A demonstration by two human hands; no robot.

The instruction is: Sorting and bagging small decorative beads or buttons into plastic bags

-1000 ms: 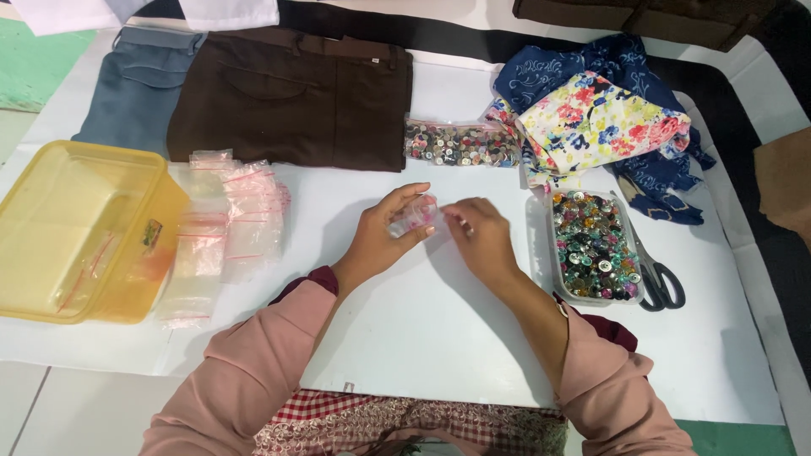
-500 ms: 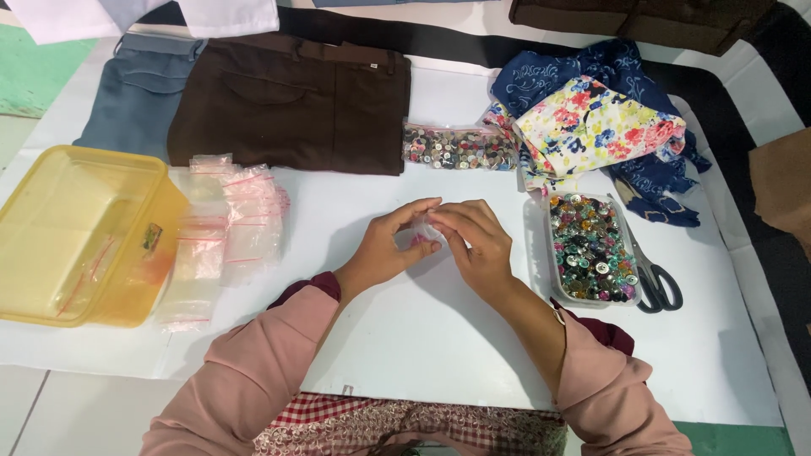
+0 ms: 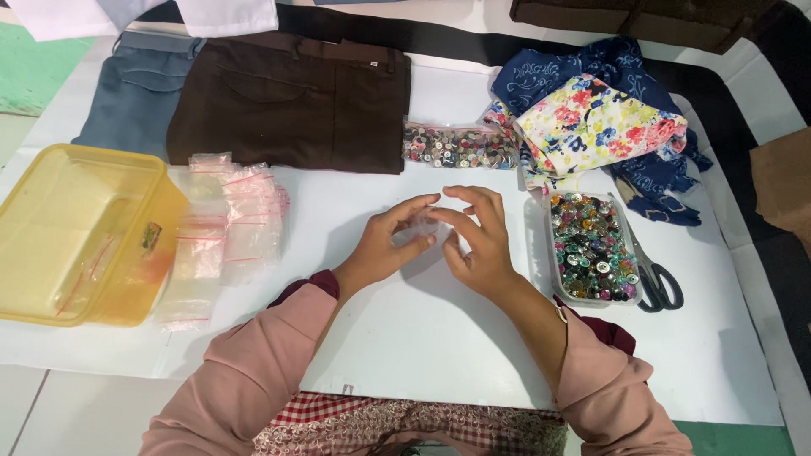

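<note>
White sheeting (image 3: 405,338) covers the work surface, and both hands meet on it just left of the clear tray of mixed buttons (image 3: 591,247). The left hand (image 3: 384,245) and the right hand (image 3: 477,241) are cupped together around a small clear plastic bag (image 3: 425,225), fingertips pinched on its edges from both sides; the bag's contents are too small to tell. 1 second ago the bag was held further left of the tray and showed plainly, with a pinkish tint, between the fingers; half a second ago the hands had closed in over it. Now they sit a little nearer the tray and lower, with the bag almost hidden between them, which I judge to be pressing or sealing of the bag's mouth rather than filling.

Well to the left of the tray lies a stack of empty zip bags (image 3: 224,224), and beyond it a yellow lidded box (image 3: 80,232). Scissors (image 3: 655,274) lie touching the tray's right side. Above the tray sits floral cloth (image 3: 591,127); up and left of it are a flat packet of buttons (image 3: 460,145) and brown trousers (image 3: 291,97).
</note>
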